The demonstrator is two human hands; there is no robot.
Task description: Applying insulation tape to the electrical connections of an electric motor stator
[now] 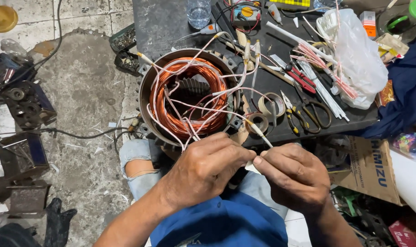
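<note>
While both hands meet at six o'clock below the motor stator (188, 98), they work one white sleeved lead wire (257, 129) between them. Left hand (203, 170): grip closed, thumb and forefinger pinched together on the lead's near end. Right hand (294, 176): grip likewise pinched on the same lead, fingertips touching those of the left. The lead runs up toward eleven o'clock into the copper winding (167, 116), which sits inside the stator's grey housing, with other white leads looping across the bore.

Stator stands on the edge of the dark worktop (164, 23). At three o'clock from it: tape rolls (265, 112), yellow-handled pliers (291, 113), scissors (314, 110). Red-handled cutters (301, 77) further up; white plastic bag (356, 59) with sleeving at two o'clock; water bottle (199, 11) at twelve.

Judgement on doing this well: keep the lead lightly taut, so the pinch stays on the sleeve end rather than bare conductor; avoid dragging neighbouring leads across the winding enamel; keep the two grips close for control.
</note>
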